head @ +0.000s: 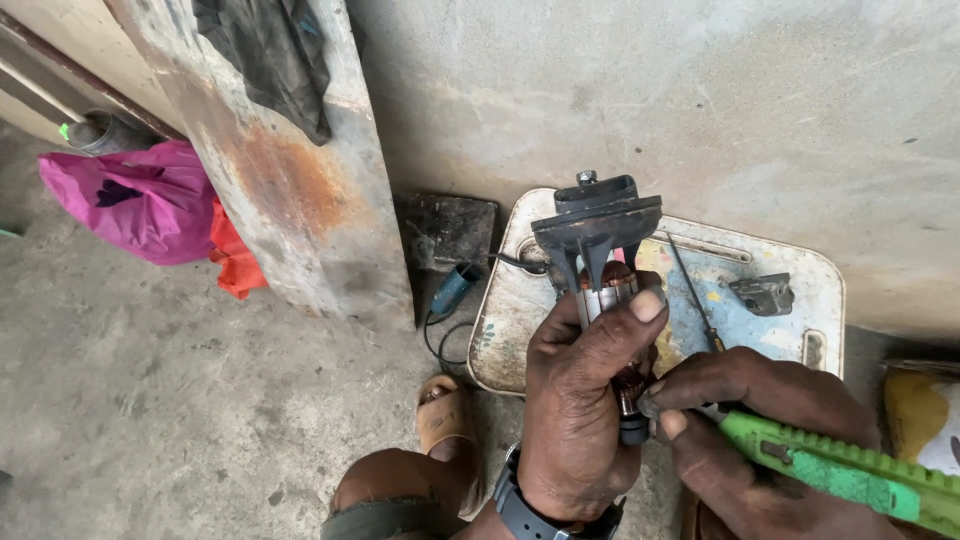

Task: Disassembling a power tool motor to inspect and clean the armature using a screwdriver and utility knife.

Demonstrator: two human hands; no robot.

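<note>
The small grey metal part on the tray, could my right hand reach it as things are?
Probably not freely: the right hand holds a green cutter, though the metal part lies uncovered on the tray.

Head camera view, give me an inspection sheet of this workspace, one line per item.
Surface: worn white tray with rounded corners lying on a stained concrete floor.
Job's things: motor armature with a black fan-like end piece, held upright over the tray; green utility knife, its tip at the armature's lower end.
Clutter: thin screwdriver and small grey metal part on the tray; pink bag and dark cloth by a rusty panel.
Grippers: left hand wrapped around the armature; right hand grips the knife.
Cables: black cord running from a blue-handled tool beside the tray.
Surroundings: rough concrete wall; sandalled foot on the floor.
</note>
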